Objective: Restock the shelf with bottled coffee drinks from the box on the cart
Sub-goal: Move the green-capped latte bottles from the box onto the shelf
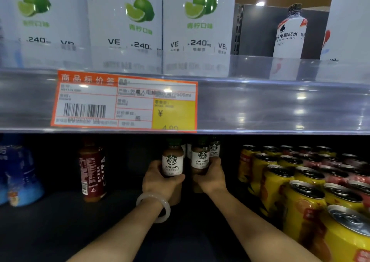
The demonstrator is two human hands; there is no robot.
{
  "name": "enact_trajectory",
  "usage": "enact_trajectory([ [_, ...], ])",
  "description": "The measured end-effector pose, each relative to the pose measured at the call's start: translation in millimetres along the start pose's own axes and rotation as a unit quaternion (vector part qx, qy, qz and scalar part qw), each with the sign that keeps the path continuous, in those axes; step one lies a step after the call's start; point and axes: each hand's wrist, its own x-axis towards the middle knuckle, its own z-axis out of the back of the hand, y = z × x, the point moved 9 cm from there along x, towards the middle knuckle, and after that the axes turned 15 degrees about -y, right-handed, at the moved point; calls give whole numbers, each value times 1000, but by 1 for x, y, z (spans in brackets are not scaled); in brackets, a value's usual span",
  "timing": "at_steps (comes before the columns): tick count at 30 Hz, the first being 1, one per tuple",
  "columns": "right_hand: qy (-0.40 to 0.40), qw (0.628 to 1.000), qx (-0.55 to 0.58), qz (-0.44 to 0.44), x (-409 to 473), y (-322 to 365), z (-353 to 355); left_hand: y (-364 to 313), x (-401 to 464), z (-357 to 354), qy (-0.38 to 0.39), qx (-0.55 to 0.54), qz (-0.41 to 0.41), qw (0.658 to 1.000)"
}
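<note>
Both latte bottles upright mid-shelf under the price tag [124,101]: your left hand [158,178] grips one bottle [172,161], right hand [212,176] the other bottle [201,159]; likely glass — rigid, hefty, slick, breakable — so hold low around the body.

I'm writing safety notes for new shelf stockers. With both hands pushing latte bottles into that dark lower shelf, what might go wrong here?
1. The left hand and right hand each grip a Caffe Latte bottle close together; the two may knock, or strike the bottles standing behind.
2. The right forearm passes close to the yellow cans; a sideways move may topple some.
3. The upper shelf edge hangs low over the bottles, so lifting one may catch its cap.
</note>
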Motion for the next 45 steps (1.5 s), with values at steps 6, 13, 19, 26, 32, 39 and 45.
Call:
enact_trajectory([
  [6,0,1000,-14,-1,-6,-7,0,-3,-1,-5,-6,-1,4,1000],
  [13,14,1000,-18,-3,-8,-15,7,-3,-2,-18,-7,-18,29,999],
  [19,21,1000,-18,6,-7,-8,7,-3,1,-27,28,11,-2,1000],
  [26,15,1000,-15,15,-9,-1,6,8,0,-24,72,54,-16,996],
  [32,9,1000,15,6,-14,1,5,17,9,-27,64,86,3,994],
  [39,2,1000,17,7,-15,3,6,19,11,-31,70,100,-5,993],
  [45,-2,1000,0,4,-16,2,5,17,10,-32,84,115,-23,989],
])
